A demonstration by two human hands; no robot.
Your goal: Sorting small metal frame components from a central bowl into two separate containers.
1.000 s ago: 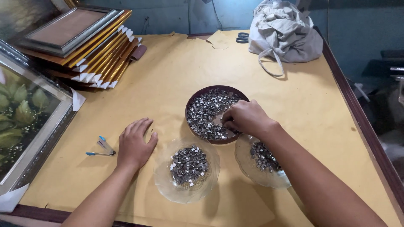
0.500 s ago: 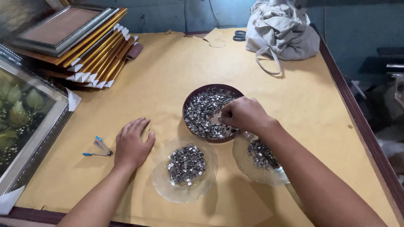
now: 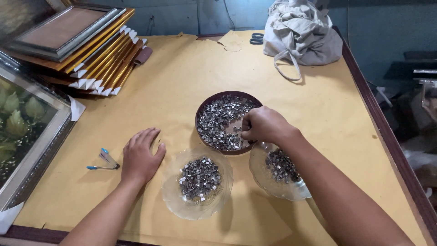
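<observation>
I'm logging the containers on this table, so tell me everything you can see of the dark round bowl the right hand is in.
The dark bowl is round, shallow and brown-maroon, upright on the paper-covered table behind two clear glass dishes. It holds many small shiny metal pieces, with a bare patch near the middle. The right hand reaches in over its right rim, fingers down among the pieces.

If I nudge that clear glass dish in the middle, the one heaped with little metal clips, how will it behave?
The clear glass dish looks rigid and probably breakable, so push gently. Its heap of small metal clips likely makes it heavy for its size. On the paper-covered table it should slide rather than tip, being wide and shallow, though loose clips may shift or spill.
</observation>
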